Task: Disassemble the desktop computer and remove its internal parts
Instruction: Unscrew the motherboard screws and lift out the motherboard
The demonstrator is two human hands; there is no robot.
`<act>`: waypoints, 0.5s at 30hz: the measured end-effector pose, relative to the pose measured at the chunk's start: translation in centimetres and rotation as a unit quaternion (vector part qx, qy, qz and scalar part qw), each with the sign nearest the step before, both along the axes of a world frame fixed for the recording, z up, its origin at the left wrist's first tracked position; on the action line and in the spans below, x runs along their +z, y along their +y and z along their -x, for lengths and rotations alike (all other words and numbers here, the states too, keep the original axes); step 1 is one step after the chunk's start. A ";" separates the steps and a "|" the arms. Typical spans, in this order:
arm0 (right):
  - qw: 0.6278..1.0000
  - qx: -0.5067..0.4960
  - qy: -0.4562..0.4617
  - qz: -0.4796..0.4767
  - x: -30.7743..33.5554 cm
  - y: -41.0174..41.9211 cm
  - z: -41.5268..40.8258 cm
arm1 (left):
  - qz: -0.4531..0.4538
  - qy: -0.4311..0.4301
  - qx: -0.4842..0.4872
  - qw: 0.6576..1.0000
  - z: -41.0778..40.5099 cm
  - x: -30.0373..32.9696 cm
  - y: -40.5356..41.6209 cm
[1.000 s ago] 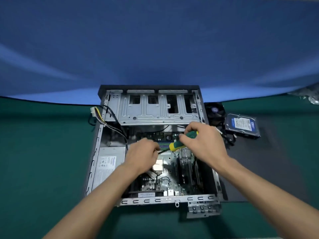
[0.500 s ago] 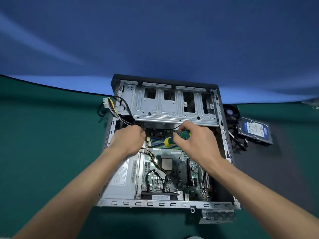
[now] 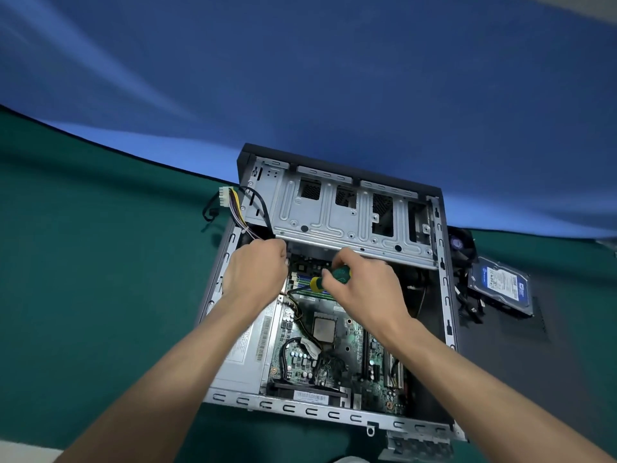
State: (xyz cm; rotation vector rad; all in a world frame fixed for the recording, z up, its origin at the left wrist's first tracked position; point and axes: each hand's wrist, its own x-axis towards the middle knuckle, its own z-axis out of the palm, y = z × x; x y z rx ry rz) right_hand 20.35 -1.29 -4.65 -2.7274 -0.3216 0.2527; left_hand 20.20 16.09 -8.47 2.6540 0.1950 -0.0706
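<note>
Two bare forearms reach up from the lower corners of the frame and meet over the open case [image 3: 444,295], which lies on its side at the centre on a green cloth [image 3: 83,262]. The left hand [image 3: 257,272] sits just left of centre, knuckles up, fingers curled down at the inner edge beside the wire bundle [image 3: 238,212]; whether it grips anything cannot be told, since the fingertips are hidden. The right hand [image 3: 364,289] is just right of it, wrist bent, fingers and thumb wrapped round the green and yellow handle of the screwdriver [image 3: 329,279]. Its dark shaft slants down to the left toward the left hand, the tip low over the upper edge of the motherboard [image 3: 334,359]. Both hands are just below the drive cage [image 3: 350,215], which spans the upper part of the case. The CPU [image 3: 324,329] lies bare below the screwdriver, between the two forearms. The power supply [image 3: 247,355] fills the lower left of the case, partly under the left forearm.

At the right of the frame, outside the case, a hard drive [image 3: 500,285] lies on a dark panel [image 3: 521,355], with a fan [image 3: 462,243] just above it.
</note>
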 end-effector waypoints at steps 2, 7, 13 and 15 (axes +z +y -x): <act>1.000 0.007 -0.004 0.003 0.0 0.1 -0.1 | -0.005 0.002 0.004 1.000 -0.1 0.0 -0.1; 1.000 0.024 -0.010 0.016 0.0 0.8 -0.4 | -0.016 0.003 0.006 1.000 -0.1 -0.1 -0.1; 0.995 0.026 -0.062 0.073 0.4 2.6 -1.1 | -0.017 0.002 0.011 1.000 0.0 0.3 -0.2; 0.992 0.026 -0.086 0.089 0.5 3.5 -1.7 | -0.010 -0.002 0.012 1.000 0.0 0.3 -0.1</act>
